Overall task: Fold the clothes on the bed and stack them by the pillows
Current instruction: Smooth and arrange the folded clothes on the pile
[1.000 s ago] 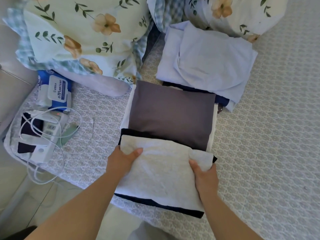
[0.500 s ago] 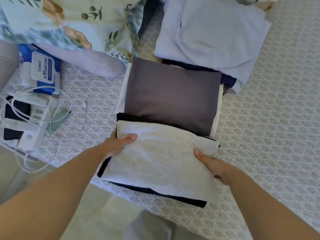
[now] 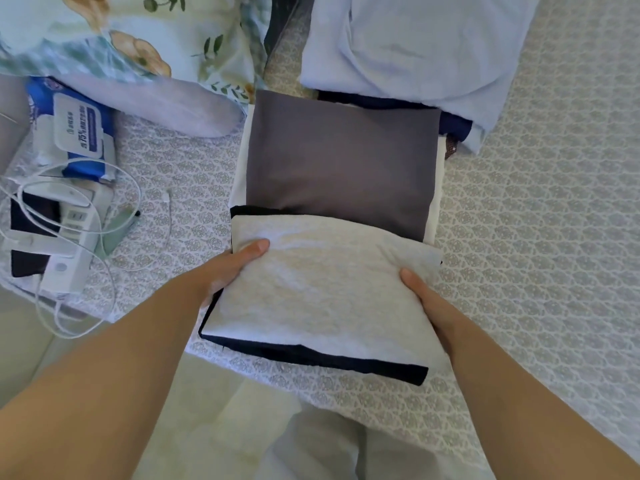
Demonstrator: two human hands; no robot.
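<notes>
**Desk:** What is held, and by which hand?

**Photographer:** A folded light grey garment (image 3: 322, 289) lies on a folded black one (image 3: 346, 358) at the near edge of the bed (image 3: 536, 237). The left hand (image 3: 225, 271) grips the pair's left side, thumb flat on top, fingers hidden below. The right hand (image 3: 426, 299) holds the right side, thumb at the edge; its fingers are out of sight too, so how far they curl under I cannot tell.

**Desk:** Which way does the bundle run?

**Photographer:** Its long axis runs left to right, between the two hands. Each hand sits at one short end, so neither is clearly nearer.

**Desk:** And where does it have to go?

**Photographer:** Straight ahead, away from the person. A folded dark grey garment (image 3: 343, 161) on a white one (image 3: 239, 168) lies just beyond, touching the bundle's far edge. Past that, a pale blue pile (image 3: 415, 46) sits by the floral pillow (image 3: 121, 36) at the head of the bed.

**Desk:** So the move?

**Photographer:** Likely a lift and a push forward onto the dark grey stack, both hands travelling together, long axis unchanged.

**Desk:** Anything else nearby?

**Photographer:** A wipes packet (image 3: 76, 129) and a power strip (image 3: 65, 244) with white cables at the left edge, well apart.
</notes>
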